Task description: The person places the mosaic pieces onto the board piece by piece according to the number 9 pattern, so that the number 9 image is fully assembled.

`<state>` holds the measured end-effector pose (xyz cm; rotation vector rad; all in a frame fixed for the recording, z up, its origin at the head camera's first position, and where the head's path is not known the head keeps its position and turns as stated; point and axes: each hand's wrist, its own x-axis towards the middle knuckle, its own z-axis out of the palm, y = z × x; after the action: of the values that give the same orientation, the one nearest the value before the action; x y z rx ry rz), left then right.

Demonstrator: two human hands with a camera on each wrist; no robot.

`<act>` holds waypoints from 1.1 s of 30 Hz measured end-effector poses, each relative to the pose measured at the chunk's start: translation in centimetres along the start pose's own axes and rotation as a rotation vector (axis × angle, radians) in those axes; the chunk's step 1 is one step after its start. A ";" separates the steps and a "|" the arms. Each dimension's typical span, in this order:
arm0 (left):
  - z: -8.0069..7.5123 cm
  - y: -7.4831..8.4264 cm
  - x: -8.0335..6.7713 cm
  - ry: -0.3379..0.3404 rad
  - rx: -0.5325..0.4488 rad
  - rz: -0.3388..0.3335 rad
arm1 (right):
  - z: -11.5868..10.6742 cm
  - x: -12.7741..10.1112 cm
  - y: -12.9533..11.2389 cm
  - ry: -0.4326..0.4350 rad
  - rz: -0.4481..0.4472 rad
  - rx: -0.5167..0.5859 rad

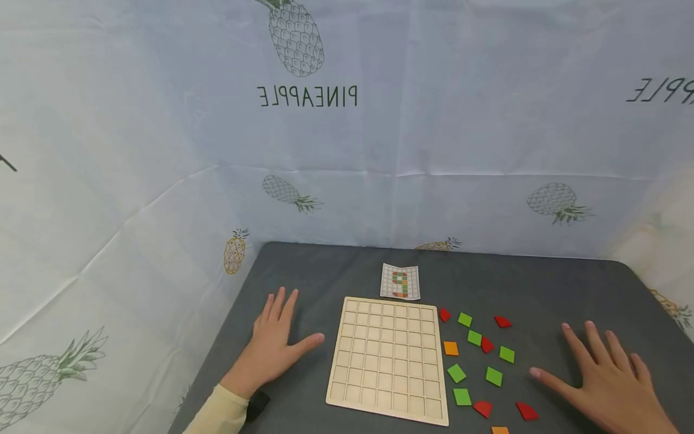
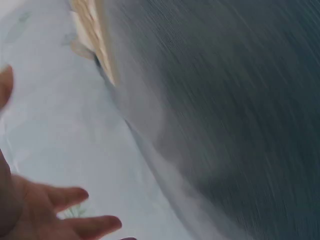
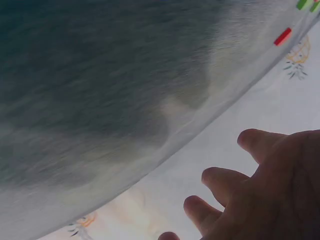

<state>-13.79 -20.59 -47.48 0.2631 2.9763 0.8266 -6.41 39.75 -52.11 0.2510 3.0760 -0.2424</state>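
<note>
A pale wooden grid board (image 1: 387,361) lies on the dark grey table, its squares bare. To its left is my left hand (image 1: 273,346), fingers spread, holding nothing. My right hand (image 1: 612,380) is at the right side of the table, likewise spread and holding nothing. Between the board and that hand lie scattered green square tiles (image 1: 494,377), red rounded-edge tiles (image 1: 527,411) and orange square tiles (image 1: 451,348). Behind the board sits a small card (image 1: 400,282) printed with a coloured pattern on a grid. In the wrist views, the left hand (image 2: 45,210) and right hand (image 3: 260,190) show extended fingers.
The dark table (image 1: 320,265) has rounded far corners. A white curtain (image 1: 379,132) with pineapple prints hangs behind it and along its left side. A black band (image 1: 257,406) is on the left wrist, beside a pale yellow sleeve (image 1: 219,413).
</note>
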 end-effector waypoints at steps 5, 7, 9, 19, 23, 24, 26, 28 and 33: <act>1.6 2.2 0.5 0.136 -0.131 -0.036 | -1.4 1.1 -1.9 -0.037 -0.086 0.037; 2.2 2.9 0.8 0.176 -0.198 -0.055 | -1.9 1.5 -2.9 -0.035 -0.126 0.042; 2.7 3.4 1.1 0.193 -0.272 -0.071 | -2.3 1.9 -4.0 -0.016 -0.168 0.041; 5.0 4.6 2.7 0.134 -0.418 -0.122 | -3.2 4.3 -9.8 0.068 -0.359 -0.002; 5.2 4.9 2.9 0.116 -0.464 -0.147 | -3.3 5.3 -11.8 0.081 -0.439 0.035; 5.3 4.9 2.9 0.111 -0.478 -0.156 | -3.3 5.5 -12.2 0.081 -0.456 0.046; 5.3 5.0 2.9 0.101 -0.503 -0.180 | -3.3 6.0 -13.1 0.076 -0.483 0.063; 5.4 5.0 2.8 0.090 -0.516 -0.204 | -3.4 6.4 -13.9 0.072 -0.502 0.069; 5.8 4.9 2.4 0.060 -0.528 -0.210 | -3.1 7.2 -15.4 0.052 -0.522 0.052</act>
<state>-14.95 -13.06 -49.87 -0.0964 2.6360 1.5492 -16.11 26.35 -47.12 -0.5609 3.1251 -0.3351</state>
